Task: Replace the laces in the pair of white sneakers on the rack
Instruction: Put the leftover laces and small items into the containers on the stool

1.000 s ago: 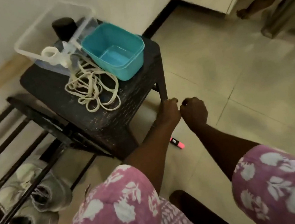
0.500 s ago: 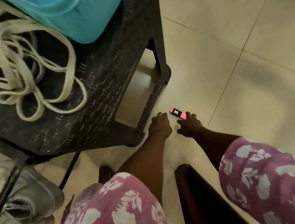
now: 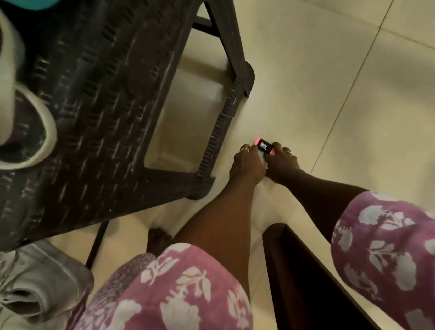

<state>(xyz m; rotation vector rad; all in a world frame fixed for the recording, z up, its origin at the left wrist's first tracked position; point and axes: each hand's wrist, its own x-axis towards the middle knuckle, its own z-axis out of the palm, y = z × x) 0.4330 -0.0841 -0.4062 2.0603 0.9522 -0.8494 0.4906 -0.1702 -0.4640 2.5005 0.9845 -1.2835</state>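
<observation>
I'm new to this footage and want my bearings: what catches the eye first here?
A small pink-and-black object lies on the floor tiles beside the dark stool, and the left hand and right hand meet at its ends. At lower left, pale sneakers sit under the rack, and laces lie looped on the stool.

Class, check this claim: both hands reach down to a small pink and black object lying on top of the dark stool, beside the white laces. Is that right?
Not quite. The head view shows the pink and black object lying on the tiled floor by the foot of the dark stool, not on top. The left hand and right hand do reach it; the white laces lie on the stool.
</observation>
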